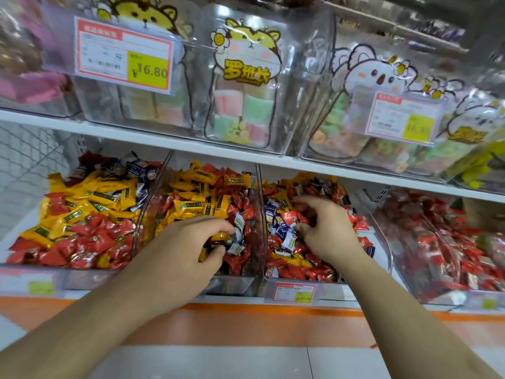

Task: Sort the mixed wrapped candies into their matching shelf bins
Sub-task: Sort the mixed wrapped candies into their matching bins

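Left hand (188, 239) pinching white-wrapped candy (237, 234), right hand (325, 228) half-curled, contents unclear; risk: slick wrappers slipping into wrong bin (257, 214).

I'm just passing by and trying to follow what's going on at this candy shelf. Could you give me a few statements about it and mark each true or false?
1. Both hands are in the same bin. False: the left hand reaches into the second bin from the left, the right hand into the third bin.
2. The leftmost bin holds yellow and red candies mixed. True.
3. The upper shelf carries bagged sweets with cartoon animals. True.
4. The yellow price tag at upper left reads 9.90. False: it reads 16.80.
5. The left hand's fingers touch a pale wrapped candy. True.
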{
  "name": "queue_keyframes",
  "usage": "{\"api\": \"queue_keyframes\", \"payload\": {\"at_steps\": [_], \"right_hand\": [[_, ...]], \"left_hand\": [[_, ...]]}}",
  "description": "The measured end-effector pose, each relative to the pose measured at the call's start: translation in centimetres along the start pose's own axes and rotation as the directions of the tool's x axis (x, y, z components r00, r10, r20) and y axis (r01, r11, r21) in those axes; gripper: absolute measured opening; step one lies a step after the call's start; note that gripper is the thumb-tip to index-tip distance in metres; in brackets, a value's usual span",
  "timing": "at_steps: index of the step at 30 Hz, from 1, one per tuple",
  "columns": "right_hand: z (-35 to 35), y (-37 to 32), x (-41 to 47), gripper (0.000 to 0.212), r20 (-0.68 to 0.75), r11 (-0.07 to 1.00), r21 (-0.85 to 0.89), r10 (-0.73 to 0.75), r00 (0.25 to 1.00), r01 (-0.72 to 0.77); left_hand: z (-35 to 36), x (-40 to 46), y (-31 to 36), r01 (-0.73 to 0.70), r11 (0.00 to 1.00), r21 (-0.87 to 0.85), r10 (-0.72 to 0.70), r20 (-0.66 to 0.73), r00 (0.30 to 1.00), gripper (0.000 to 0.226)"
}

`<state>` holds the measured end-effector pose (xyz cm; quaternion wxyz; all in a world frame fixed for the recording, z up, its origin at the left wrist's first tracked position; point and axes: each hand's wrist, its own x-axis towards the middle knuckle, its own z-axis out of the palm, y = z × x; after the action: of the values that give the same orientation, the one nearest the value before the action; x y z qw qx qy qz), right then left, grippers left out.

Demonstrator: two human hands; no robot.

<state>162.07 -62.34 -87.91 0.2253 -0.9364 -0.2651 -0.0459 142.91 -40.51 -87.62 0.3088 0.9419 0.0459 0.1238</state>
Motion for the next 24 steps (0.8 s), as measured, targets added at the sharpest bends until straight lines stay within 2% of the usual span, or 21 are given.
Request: {"api": "queue_keyframes", "payload": {"at_steps": [3,8,12,16,24], "right_hand": [[0.2,-0.1,0.1,0.055,0.019,0.999,-0.041,-0.024,1.000,0.024],[0.7,-0.2,0.4,0.024,0.041,0.997,-0.072,-0.034,0.999,0.037],[0.6,-0.1,0.0,0.011,-0.026,0.996,-0.059,-0.068,0.997,0.066],[-0.3,-1.0,-0.3,0.011,-0.133,0.995,0.017,-0.091,0.987,0.094],[-1.3,-5.3,-1.9,0.015,-0.155,0.979,0.053,-0.185,0.970,0.195]], "left_hand": [[-0.2,-0.4,-0.2,0.002,1.000,0.001,-0.002,-0.013,1.000,0.032],[-0.5,-0.7,-0.4,-0.012,1.000,0.000,0.012,-0.021,1.000,0.031],[-0.6,-0.6,-0.3,-0.020,1.000,-0.005,0.020,-0.035,0.999,0.029],[-0.6,-0.5,-0.2,-0.016,1.000,-0.018,0.015,-0.055,0.998,0.026],[-1.1,-0.9,0.3,0.039,0.981,-0.191,-0.065,-0.128,0.990,0.021]]}}
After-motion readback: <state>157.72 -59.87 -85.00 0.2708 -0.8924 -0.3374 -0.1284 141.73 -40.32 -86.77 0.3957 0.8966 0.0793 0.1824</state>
